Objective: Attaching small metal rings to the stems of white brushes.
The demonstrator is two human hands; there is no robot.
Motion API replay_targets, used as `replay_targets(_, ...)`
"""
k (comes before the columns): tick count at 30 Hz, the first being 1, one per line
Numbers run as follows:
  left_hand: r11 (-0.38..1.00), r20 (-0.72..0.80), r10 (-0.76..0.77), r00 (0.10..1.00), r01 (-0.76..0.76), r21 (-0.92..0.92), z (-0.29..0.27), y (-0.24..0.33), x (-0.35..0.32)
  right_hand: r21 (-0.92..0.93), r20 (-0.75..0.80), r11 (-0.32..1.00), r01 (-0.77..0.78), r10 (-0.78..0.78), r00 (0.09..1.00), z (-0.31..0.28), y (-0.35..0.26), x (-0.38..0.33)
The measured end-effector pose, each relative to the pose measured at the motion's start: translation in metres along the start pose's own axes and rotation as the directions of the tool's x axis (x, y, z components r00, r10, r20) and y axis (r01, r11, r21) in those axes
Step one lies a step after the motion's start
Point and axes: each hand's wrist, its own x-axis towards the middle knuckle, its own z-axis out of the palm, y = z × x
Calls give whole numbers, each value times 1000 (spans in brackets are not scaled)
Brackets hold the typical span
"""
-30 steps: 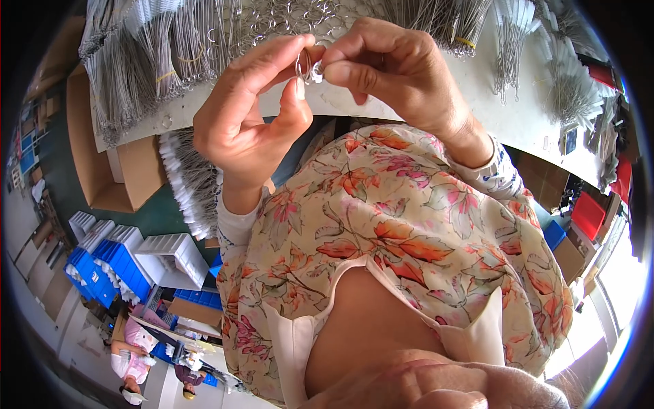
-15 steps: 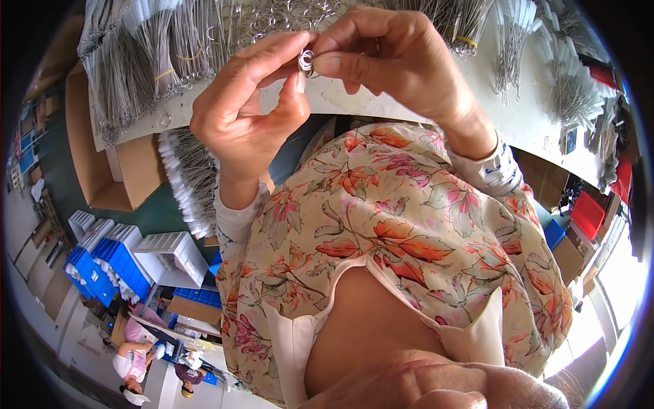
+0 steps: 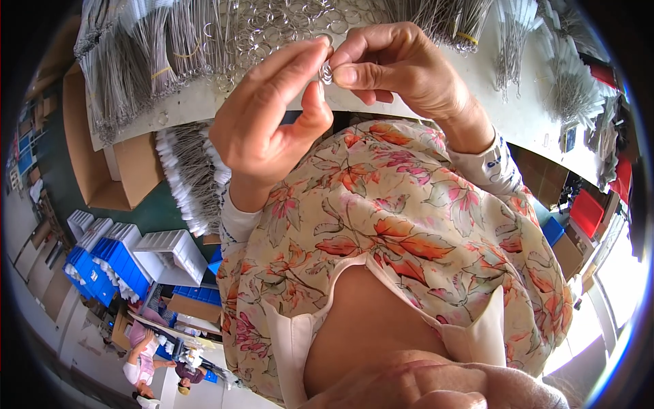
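Several small silver metal rings (image 3: 327, 73) are pinched together between my two hands, above the near edge of the worktable. My left hand (image 3: 269, 119) holds them from the left between its thumb and fingertips. From the right, the thumb and index finger of my right hand (image 3: 412, 75) grip the same rings. Fingertips hide part of them, so I cannot tell how they are joined. Many loose metal rings (image 3: 262, 31) lie spread on the table beyond my left hand.
Bundles of thin wires with looped ends (image 3: 157, 51) cover the table's left side; more wire bundles (image 3: 509, 51) lie at the right. An open cardboard box (image 3: 136, 170), white-tipped wires (image 3: 191, 177) and blue crates (image 3: 122, 262) are at the left. Two people are farther off at lower left.
Both hands have shifted slightly right and toward me, with the rings still pinched between them. More of the loose rings behind now shows. The people at lower left have moved a little.
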Motion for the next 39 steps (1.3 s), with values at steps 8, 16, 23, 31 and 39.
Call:
replay_targets(8,784,82,-389,918,376,-494,1,0,0,-635,3,586,503,-650,760,15,5,-5)
replay_targets(16,869,106,-310,945,327,-373,-2,1,7,-345,-215,878,331,-417,883,20,11,-6)
replay_targets(23,848,158,-353,922,386,-362,-3,0,8,-289,-186,873,392,-453,872,13,13,-1)
replay_targets(31,853,54,-335,941,327,-406,7,-3,2,-229,-102,948,221,-249,963,1,0,-3)
replay_targets(39,774,101,-427,898,421,-472,8,0,0,-580,-42,622,527,-668,743,7,12,-4)
